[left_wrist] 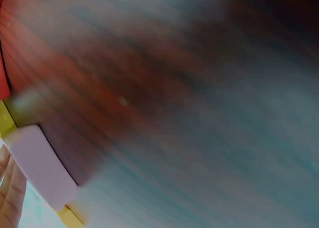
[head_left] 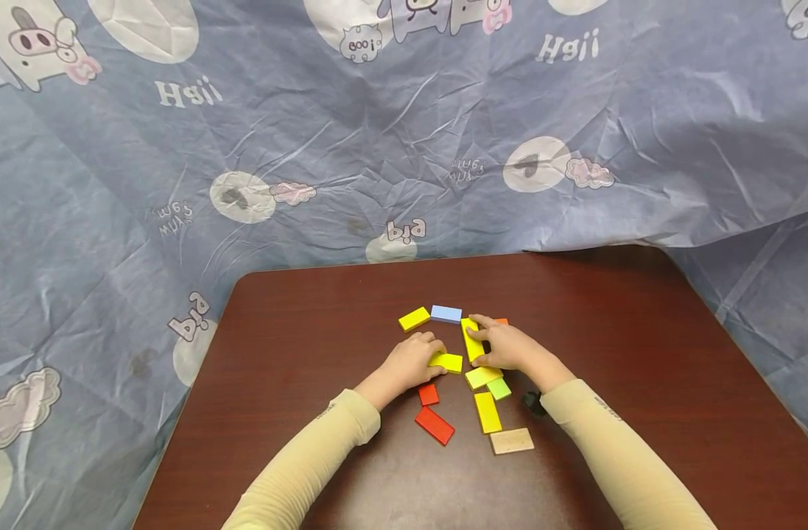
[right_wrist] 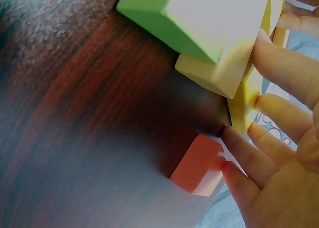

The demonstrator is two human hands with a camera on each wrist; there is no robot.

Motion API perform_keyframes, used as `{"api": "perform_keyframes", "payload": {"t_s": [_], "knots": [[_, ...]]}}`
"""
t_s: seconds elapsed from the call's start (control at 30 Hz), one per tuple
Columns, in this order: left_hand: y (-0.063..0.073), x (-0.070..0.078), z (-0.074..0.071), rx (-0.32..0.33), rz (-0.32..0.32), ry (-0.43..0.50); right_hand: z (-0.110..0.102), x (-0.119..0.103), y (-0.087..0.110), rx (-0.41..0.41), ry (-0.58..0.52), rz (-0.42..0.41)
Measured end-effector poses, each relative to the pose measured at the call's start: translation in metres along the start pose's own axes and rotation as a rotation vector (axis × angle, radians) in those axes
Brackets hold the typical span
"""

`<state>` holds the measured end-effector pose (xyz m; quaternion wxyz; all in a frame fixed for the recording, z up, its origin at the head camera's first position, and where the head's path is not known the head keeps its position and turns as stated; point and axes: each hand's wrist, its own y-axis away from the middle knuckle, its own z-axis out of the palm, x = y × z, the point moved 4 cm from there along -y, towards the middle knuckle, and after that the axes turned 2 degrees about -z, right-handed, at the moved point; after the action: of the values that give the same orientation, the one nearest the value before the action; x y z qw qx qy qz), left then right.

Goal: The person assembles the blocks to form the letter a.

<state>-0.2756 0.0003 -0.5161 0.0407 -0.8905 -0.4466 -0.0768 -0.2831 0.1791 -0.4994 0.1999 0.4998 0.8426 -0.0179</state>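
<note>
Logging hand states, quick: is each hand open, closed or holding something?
Left hand: holding a yellow block.
Right hand: holding another yellow block.

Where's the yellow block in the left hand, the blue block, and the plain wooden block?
Yellow block point(head_left: 451, 362): head view, exposed part of upper face.
Blue block point(head_left: 446, 313): head view, upper face.
Plain wooden block point(head_left: 512, 440): head view, upper face.

At lower left, my fingers point(left_wrist: 12, 198) lie beside a lilac block point(left_wrist: 42, 165), yellow blocks point(left_wrist: 6, 120) at its ends; upper left, a red block point(left_wrist: 3, 63).
</note>
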Motion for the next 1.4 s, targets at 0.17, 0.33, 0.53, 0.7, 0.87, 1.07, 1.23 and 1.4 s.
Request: {"api": "perform_keyframes", "payload": {"t_s": [0.17, 0.33, 0.53, 0.7, 0.87, 1.07, 1.23, 1.4], "knots": [[-0.002, 0.005, 0.002, 0.01, 0.018, -0.02, 0.0, -0.001, 0.0, 0.002, 0.008, -0.003], [0.001, 0.01, 0.002, 0.004, 0.042, -0.02, 0.0, 0.0, 0.0, 0.006, 0.009, 0.002], [0.004, 0.016, 0.002, 0.012, 0.072, -0.038, 0.003, 0.0, 0.0, 0.009, 0.016, -0.009], [0.004, 0.018, 0.001, 0.016, 0.069, -0.052, 0.003, 0.001, 0.0, 0.016, 0.023, -0.018], [0.003, 0.019, 0.001, 0.008, 0.056, -0.054, 0.002, 0.001, 0.0, 0.016, 0.025, -0.017], [0.007, 0.011, -0.003, 0.009, 0.029, -0.002, 0.004, 0.002, -0.001, 0.016, 0.027, -0.019], [0.015, -0.014, -0.018, 0.054, -0.081, 0.092, 0.004, 0.002, -0.002, 0.013, 0.022, -0.019], [0.032, -0.039, -0.026, 0.101, -0.156, 0.139, 0.005, 0.003, -0.002, 0.009, 0.019, -0.022]]}}
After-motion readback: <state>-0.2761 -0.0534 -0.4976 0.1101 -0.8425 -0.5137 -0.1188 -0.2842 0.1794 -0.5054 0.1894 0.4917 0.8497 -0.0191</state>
